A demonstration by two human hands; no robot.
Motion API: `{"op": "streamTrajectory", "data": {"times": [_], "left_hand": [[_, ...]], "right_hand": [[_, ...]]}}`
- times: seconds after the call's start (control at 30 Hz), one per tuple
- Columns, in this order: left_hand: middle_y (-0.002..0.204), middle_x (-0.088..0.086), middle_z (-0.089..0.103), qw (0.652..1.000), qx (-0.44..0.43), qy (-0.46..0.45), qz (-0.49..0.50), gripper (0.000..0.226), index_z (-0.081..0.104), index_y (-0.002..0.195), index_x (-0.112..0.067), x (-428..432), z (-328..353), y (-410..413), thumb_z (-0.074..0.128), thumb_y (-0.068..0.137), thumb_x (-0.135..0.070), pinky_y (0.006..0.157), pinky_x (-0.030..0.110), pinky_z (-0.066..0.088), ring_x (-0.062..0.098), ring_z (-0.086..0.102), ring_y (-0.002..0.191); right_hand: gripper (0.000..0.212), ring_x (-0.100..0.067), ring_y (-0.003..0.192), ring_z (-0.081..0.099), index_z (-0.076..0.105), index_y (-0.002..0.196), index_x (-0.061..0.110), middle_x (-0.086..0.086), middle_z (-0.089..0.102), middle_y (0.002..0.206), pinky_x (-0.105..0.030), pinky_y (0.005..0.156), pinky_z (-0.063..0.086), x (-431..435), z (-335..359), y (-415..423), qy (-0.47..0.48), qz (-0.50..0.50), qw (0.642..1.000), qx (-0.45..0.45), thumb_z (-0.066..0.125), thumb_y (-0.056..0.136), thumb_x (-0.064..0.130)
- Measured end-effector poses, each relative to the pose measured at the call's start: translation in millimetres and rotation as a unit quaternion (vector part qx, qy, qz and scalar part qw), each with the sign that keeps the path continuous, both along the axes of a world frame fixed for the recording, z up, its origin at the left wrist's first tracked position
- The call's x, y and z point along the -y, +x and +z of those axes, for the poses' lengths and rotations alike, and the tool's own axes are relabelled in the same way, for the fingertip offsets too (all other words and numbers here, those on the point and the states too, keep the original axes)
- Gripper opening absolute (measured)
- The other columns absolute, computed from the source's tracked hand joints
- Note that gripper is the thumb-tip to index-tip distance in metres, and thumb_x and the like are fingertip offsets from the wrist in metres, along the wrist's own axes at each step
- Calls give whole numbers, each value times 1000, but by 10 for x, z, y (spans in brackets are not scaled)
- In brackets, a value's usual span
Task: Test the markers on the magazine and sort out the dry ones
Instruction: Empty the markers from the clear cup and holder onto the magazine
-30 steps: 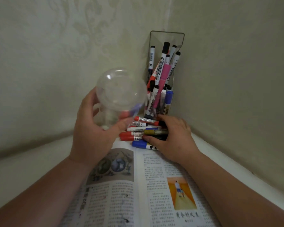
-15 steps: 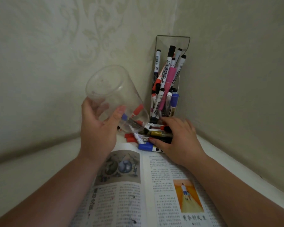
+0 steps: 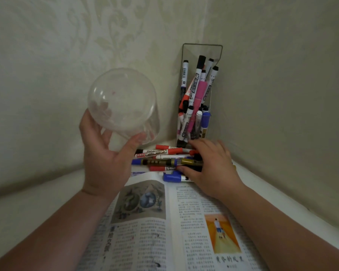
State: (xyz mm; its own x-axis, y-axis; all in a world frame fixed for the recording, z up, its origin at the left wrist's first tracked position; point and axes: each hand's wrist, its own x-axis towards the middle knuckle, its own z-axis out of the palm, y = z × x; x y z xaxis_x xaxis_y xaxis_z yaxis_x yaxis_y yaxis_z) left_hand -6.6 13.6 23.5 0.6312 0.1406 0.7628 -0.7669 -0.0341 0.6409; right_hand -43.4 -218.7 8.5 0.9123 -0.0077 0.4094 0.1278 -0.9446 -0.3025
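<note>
1. Left hand (image 3: 104,159): grips a clear plastic cup (image 3: 123,106). The thumb curls against the near wall of the cup and the fingers wrap the far side. The cup is held in the air, tipped so that its round base faces the camera. It sits above and to the left of the marker pile (image 3: 164,159).

2. Right hand (image 3: 209,165): rests palm down on the right end of the pile, fingers spread and relaxed over the barrels. The thumb lies against a dark marker at the near side.

3. Marker pile: lies on the white surface in the corner, touching the far edge of the open magazine (image 3: 164,231).
   - A red-capped marker (image 3: 157,152) carries a label that appears to read "WhiteBoard".
   - A gold marker (image 3: 190,161) lies partly under the right hand.
   - A blue-capped marker (image 3: 172,177) lies on the magazine's top edge.

4. Clear holder (image 3: 213,55): stands upright in the wall corner behind the pile. It contains further markers, mostly white with black caps and barcode-style labels, and one pink marker (image 3: 199,98).

5. Magazine: printed in columns of Chinese characters, too small to read, with two illustrations.
</note>
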Motion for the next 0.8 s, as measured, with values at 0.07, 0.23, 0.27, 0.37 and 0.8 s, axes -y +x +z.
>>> {"op": "streamTrajectory", "data": {"times": [0.07,0.23,0.27,0.37,0.8], "left_hand": [[150,5,41,999,16,34,18,87,29,146,-22,21,-2,-35,82,78,-31,113,47,42,16,41,142],[148,-11,42,987,-29,158,28,94,35,148,-28,32,-94,-62,90,72,-34,111,36,43,12,45,137],[148,-12,41,982,-37,183,32,96,35,150,-29,30,-114,-65,89,70,-38,111,36,42,12,44,137],[148,-11,41,975,-29,215,47,99,34,151,-28,6,-129,-69,89,70,-43,111,37,41,12,43,136],[156,-4,38,882,120,445,97,82,39,150,-26,44,71,-87,66,82,-63,115,56,33,21,33,145]], "right_hand": [[73,-11,136,37,42,145,37,14,47,146,-43,124,17,-3,5,-6,-8,-7,1000,-1,60,84,72],[78,-10,133,38,43,143,38,15,47,143,-43,122,21,-9,23,-17,-21,5,999,-31,56,78,80],[84,-10,133,38,43,143,39,16,47,142,-44,122,21,-7,27,-22,-27,11,999,-41,57,74,83],[100,-10,134,36,39,146,40,17,45,144,-43,122,20,11,39,-20,-48,23,997,-62,56,63,92],[106,-5,120,60,26,152,46,19,55,136,-30,96,55,-46,158,-260,369,195,909,12,81,63,65]]}}
